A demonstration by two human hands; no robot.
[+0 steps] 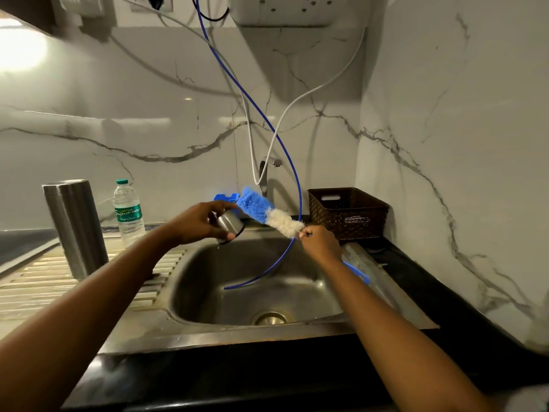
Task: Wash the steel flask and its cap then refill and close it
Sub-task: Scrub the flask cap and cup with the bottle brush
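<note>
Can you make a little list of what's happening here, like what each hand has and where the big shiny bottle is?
left hand: holds the steel cap over the sink
right hand: grips the bottle brush just below its bristles
flask: upright on the drainboard, left of the sink
water bottle: beside the flask
basket: behind the sink, on the right
blue tube: hangs into the sink

Blue-and-white brush (pixel 269 214), brown basket (pixel 349 212)
</note>
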